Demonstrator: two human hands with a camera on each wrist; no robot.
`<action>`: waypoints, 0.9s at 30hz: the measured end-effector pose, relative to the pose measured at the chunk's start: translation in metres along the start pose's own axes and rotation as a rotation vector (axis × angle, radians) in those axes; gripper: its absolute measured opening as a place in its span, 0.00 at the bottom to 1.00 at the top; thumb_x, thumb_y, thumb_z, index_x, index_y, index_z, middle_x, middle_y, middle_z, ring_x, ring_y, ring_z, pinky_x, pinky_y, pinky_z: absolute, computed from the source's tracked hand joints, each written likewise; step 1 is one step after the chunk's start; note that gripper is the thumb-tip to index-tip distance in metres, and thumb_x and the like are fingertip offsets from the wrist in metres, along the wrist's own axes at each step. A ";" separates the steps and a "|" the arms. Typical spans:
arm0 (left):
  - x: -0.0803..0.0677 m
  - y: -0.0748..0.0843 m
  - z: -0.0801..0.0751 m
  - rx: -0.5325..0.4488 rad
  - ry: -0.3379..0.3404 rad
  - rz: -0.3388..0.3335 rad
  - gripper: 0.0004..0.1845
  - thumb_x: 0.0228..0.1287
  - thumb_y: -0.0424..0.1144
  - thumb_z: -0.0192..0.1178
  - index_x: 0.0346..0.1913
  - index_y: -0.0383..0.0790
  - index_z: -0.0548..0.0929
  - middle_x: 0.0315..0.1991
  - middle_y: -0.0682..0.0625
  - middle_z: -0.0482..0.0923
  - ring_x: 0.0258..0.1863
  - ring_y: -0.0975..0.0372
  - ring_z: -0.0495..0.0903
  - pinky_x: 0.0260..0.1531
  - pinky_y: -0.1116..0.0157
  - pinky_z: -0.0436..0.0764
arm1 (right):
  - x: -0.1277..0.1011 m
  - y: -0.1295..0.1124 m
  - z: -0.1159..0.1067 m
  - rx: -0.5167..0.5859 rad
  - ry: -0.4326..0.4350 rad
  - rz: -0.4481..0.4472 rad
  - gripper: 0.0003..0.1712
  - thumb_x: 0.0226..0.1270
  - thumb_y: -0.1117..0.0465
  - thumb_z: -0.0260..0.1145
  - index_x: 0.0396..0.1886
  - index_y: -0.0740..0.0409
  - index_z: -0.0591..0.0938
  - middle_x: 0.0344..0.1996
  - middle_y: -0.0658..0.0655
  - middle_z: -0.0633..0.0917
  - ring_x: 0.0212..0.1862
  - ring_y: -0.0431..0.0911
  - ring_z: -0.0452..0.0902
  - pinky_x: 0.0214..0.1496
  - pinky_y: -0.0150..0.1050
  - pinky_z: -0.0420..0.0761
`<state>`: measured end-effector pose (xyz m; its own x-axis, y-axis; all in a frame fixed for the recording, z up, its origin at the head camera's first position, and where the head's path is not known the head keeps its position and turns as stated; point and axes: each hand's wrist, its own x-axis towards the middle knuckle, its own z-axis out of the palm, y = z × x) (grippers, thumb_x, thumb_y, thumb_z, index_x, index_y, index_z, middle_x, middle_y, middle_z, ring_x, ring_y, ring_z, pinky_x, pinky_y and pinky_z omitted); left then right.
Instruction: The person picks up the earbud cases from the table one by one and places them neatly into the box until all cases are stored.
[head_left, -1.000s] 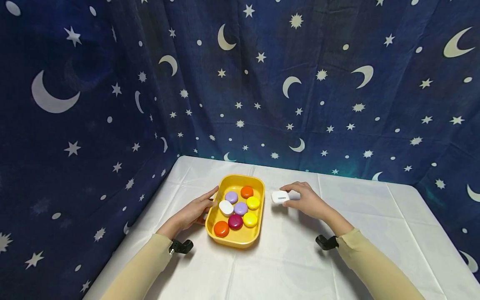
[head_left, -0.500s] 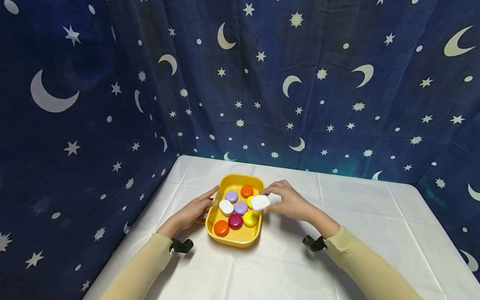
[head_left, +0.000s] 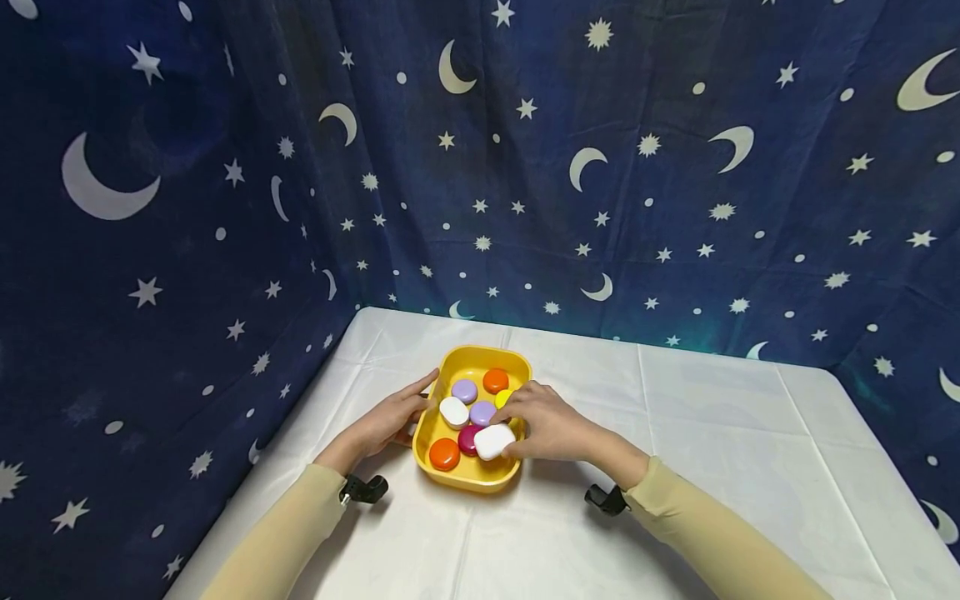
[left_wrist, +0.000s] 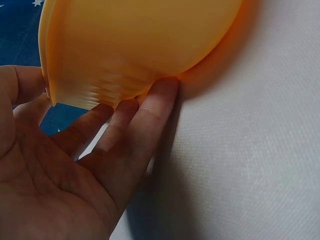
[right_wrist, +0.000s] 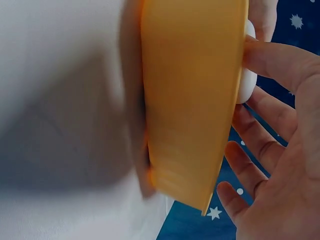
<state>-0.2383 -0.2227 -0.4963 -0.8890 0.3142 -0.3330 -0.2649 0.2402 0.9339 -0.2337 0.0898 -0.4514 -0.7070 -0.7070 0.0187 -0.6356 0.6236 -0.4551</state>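
Low in the frame's centre, the right hand (head_left: 551, 429) pinches a smooth white rounded case (head_left: 494, 442) over the glossy yellow tray (head_left: 468, 360). The left hand (head_left: 386, 422), fingers straight, presses the tray's ribbed wall. Yellow pebbles lie half hidden.

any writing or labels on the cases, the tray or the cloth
None can be read.
The white case under the right hand shows no mark in these views.
The yellow tray, the coloured cases in it and the white tablecloth are plain.
The blue backdrop carries only moons and stars.
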 end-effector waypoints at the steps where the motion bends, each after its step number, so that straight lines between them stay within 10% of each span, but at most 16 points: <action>1: 0.000 0.000 0.000 0.000 -0.001 0.000 0.34 0.77 0.48 0.51 0.81 0.67 0.56 0.61 0.38 0.79 0.47 0.52 0.84 0.38 0.54 0.86 | 0.000 -0.001 0.001 -0.006 -0.006 -0.003 0.20 0.55 0.47 0.78 0.49 0.37 0.88 0.44 0.40 0.83 0.56 0.46 0.68 0.64 0.51 0.67; 11: 0.001 0.001 0.002 -0.008 -0.013 0.004 0.34 0.77 0.48 0.51 0.81 0.67 0.56 0.61 0.38 0.79 0.49 0.52 0.83 0.38 0.54 0.86 | -0.004 -0.003 0.000 -0.037 -0.009 -0.022 0.25 0.60 0.45 0.73 0.58 0.41 0.87 0.53 0.45 0.83 0.61 0.49 0.66 0.69 0.55 0.62; 27: 0.001 0.002 0.003 0.012 -0.007 0.009 0.34 0.77 0.47 0.52 0.82 0.64 0.56 0.63 0.37 0.78 0.48 0.52 0.83 0.36 0.55 0.86 | -0.068 0.038 -0.019 0.052 0.300 0.125 0.24 0.68 0.42 0.70 0.63 0.37 0.84 0.59 0.45 0.81 0.69 0.51 0.63 0.68 0.62 0.64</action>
<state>-0.2382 -0.2193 -0.4951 -0.8887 0.3224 -0.3259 -0.2528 0.2483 0.9351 -0.2155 0.1673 -0.4529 -0.8434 -0.4911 0.2177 -0.5267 0.6762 -0.5150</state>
